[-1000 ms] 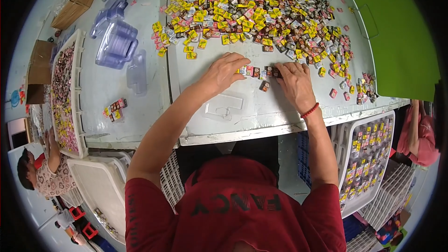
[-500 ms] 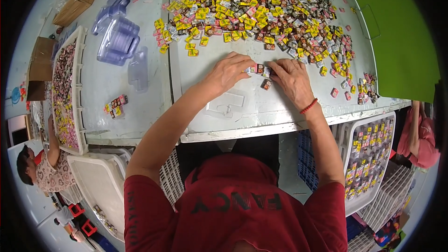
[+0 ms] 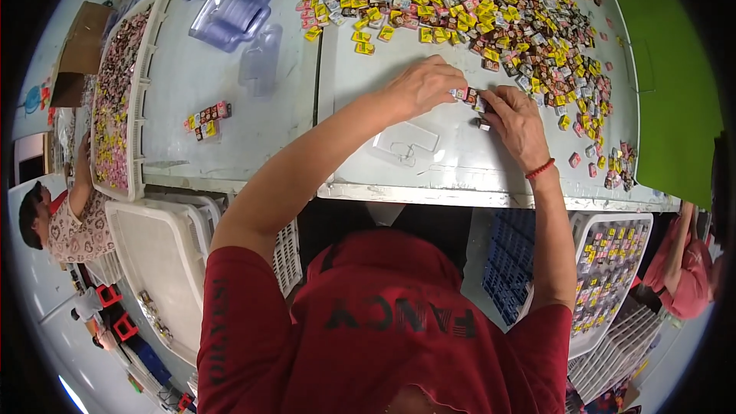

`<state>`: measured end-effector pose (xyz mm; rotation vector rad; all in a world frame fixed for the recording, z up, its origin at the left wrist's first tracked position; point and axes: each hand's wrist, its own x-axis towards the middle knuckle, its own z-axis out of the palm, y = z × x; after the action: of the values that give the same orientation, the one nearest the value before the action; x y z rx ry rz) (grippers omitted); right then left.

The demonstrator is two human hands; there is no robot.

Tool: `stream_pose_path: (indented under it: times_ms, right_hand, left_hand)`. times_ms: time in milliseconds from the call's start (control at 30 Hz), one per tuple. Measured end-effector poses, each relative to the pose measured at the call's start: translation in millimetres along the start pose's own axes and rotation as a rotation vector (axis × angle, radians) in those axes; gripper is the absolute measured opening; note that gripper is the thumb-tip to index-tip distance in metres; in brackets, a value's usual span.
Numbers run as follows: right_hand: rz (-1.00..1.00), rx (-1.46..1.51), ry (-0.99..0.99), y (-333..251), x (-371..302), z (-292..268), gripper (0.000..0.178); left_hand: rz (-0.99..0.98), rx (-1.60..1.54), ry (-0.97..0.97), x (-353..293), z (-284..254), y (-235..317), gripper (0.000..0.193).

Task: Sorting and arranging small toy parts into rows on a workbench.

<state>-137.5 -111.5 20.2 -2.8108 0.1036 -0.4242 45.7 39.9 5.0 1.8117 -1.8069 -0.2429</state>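
My left hand (image 3: 431, 86) and my right hand (image 3: 519, 124) meet over the table, pinching the two ends of a short row of small printed boxes (image 3: 470, 96). Pink, dark brown and white faces show in the row; the fingers cover its ends. A single dark box (image 3: 483, 124) lies just below, beside my right hand's curled fingers; whether they touch it I cannot tell. On the near side of my left hand lies a clear plastic tray (image 3: 418, 136). A large heap of similar small boxes (image 3: 460, 0), yellow, pink, brown and white, spreads beyond my hands.
On the left table are a small group of boxes (image 3: 207, 119) and stacked clear plastic trays (image 3: 238, 11). A white crate of small boxes (image 3: 142, 100) stands farther left. Filled packs sit in a white crate (image 3: 586, 222) at lower right. Other people work at both sides.
The whole view has shifted, so the table appears farther right and higher. Both hands stay at the row of boxes. The single dark box now lies closer to my right fingers and is turned.
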Motion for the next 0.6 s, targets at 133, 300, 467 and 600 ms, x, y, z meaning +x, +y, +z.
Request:
stream_pose_path:
  times_ms: [133,300,467,600]
  right_hand:
    - [0.074,0.013,0.036,-2,-2,6,0.039]
    - [0.104,-0.002,0.08,-9,1,9,0.034]
    - [0.118,-0.021,0.063,-32,8,-5,0.034]
    - [0.124,0.006,0.054,-85,14,-9,0.032]
  left_hand:
    - [0.004,-0.023,0.039,-3,2,2,0.032]
    - [-0.031,-0.03,0.021,-2,2,2,0.033]
    - [0.022,-0.032,0.05,-12,-15,3,0.03]
    - [0.051,-0.066,0.065,-53,-50,13,0.028]
